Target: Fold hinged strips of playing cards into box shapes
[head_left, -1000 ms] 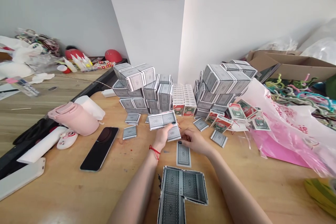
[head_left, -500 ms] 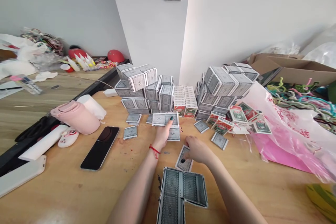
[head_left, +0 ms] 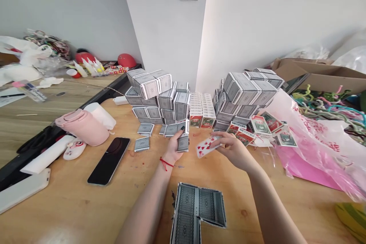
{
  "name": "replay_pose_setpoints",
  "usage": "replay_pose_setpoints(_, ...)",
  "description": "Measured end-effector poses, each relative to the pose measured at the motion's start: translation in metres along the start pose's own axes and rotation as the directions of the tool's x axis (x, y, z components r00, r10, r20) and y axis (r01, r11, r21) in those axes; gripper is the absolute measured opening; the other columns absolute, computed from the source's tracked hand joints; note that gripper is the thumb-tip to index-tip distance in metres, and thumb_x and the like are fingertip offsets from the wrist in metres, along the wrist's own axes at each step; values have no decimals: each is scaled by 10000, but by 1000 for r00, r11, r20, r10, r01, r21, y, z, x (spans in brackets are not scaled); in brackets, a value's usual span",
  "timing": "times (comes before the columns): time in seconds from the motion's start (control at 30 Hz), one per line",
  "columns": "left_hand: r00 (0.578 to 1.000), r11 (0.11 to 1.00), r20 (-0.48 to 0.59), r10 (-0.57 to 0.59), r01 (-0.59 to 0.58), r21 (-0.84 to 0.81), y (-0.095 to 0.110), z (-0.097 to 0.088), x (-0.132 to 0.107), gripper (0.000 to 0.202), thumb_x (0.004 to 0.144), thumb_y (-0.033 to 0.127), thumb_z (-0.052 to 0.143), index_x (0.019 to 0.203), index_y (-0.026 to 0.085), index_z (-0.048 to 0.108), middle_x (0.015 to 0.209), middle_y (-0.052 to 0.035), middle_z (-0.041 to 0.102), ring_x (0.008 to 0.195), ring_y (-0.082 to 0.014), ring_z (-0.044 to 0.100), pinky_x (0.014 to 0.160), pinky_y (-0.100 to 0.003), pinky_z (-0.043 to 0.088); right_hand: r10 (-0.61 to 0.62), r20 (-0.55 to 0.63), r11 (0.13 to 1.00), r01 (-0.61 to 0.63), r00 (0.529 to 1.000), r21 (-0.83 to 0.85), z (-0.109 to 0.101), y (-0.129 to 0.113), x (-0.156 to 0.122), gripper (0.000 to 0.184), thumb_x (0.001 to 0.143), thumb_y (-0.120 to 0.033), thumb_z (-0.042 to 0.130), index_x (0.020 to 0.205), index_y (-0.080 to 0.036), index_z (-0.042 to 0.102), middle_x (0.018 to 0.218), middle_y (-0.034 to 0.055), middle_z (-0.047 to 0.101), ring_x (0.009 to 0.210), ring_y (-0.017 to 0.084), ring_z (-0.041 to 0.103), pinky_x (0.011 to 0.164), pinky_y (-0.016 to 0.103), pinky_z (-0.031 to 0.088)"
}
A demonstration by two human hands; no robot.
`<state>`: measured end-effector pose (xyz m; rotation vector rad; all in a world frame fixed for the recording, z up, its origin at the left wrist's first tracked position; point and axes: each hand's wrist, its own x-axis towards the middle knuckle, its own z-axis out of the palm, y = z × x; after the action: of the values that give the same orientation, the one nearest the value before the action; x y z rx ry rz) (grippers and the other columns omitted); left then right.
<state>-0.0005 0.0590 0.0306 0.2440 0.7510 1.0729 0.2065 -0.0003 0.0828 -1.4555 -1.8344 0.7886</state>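
Note:
My left hand [head_left: 175, 145] is closed around a piece made of folded playing cards [head_left: 183, 143], grey patterned backs outward, its thumb on top. A playing card [head_left: 206, 147] with red hearts faces up, tilted off the table, pinched in my right hand [head_left: 233, 148]. Close to my body lies an L-shaped card-covered piece [head_left: 187, 207] with dark edges. Beyond my hands stand stacks of card boxes, one on the left [head_left: 156, 101] and one on the right [head_left: 246, 91]. Small folded card pieces [head_left: 142, 144] lie left of my left hand.
Between the stacks stand rows of boxed card decks [head_left: 207, 110], with loose decks [head_left: 260, 125] to the right. A black phone [head_left: 109, 161] and a pink tumbler [head_left: 82, 127] lie on the left. Pink plastic [head_left: 309, 160] and a cardboard box [head_left: 328, 76] sit at the right.
My right hand has lifted the card off the table, moved it away from me and to the right, and turned its face up. My left hand has shifted slightly left with the folded piece.

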Motion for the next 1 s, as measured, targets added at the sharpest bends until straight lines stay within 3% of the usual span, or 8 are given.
replay_pose_setpoints(0.07,999,998,-2,-46,46,-42,1,0,-2,124,808,224,498,734,134,540,509,7,581,380,-97,549,362,-176,427,1,-101,996,8,995,89,3,-3,0,190,746,-249,519,752,-244,708,1201,46,562,1120,238,490,920,397,378)
replay_pose_setpoints(0.13,998,996,8,-65,65,-63,2,0,-3,145,823,230,476,720,138,522,497,13,567,370,-94,539,351,-172,421,66,-152,973,-30,986,228,4,-9,-1,206,743,-250,511,809,-213,702,1116,68,616,1039,233,559,883,387,429)
replay_pose_setpoints(0.23,996,994,42,-77,80,-76,2,0,-3,180,843,248,444,706,146,499,474,24,539,360,-90,524,333,-162,403,180,-90,908,-131,980,398,4,-21,-4,289,728,-218,470,932,-150,664,937,83,675,794,207,650,768,389,504)
replay_pose_setpoints(0.37,995,993,74,-73,80,-92,2,-3,-1,197,854,263,421,701,155,485,463,30,515,356,-81,507,326,-151,384,217,-40,795,-153,975,588,9,-38,-8,343,730,-216,441,985,-83,626,774,98,682,688,203,663,680,374,540)
replay_pose_setpoints(0.5,997,996,69,-41,46,-72,0,-2,0,182,832,268,461,698,152,500,460,31,518,346,-74,498,335,-153,386,281,-143,804,-151,949,576,24,-51,-9,418,752,-314,526,1110,-101,556,635,52,653,602,195,660,638,374,561)
replay_pose_setpoints(0.67,999,998,30,-39,40,-53,-1,5,-3,148,807,250,484,746,140,562,526,4,599,385,-93,546,350,-173,407,259,-120,761,-126,958,636,38,-57,-9,701,751,-348,547,1364,-205,238,766,20,656,740,211,678,698,396,571)
replay_pose_setpoints(0.87,999,996,36,-30,33,-80,0,4,-3,114,772,242,530,757,143,584,629,-9,658,524,-115,625,522,-212,508,302,-56,788,-216,952,576,39,-51,-8,538,734,-396,567,1196,-208,365,699,25,663,636,221,680,586,354,573)
replay_pose_setpoints(1.0,998,1000,56,-13,14,-18,-4,2,0,121,755,245,554,777,133,593,646,-14,664,544,-127,630,541,-231,508,306,-47,832,-243,951,498,39,-52,-10,411,756,-415,527,1078,-221,359,595,-15,629,473,193,641,426,286,520)
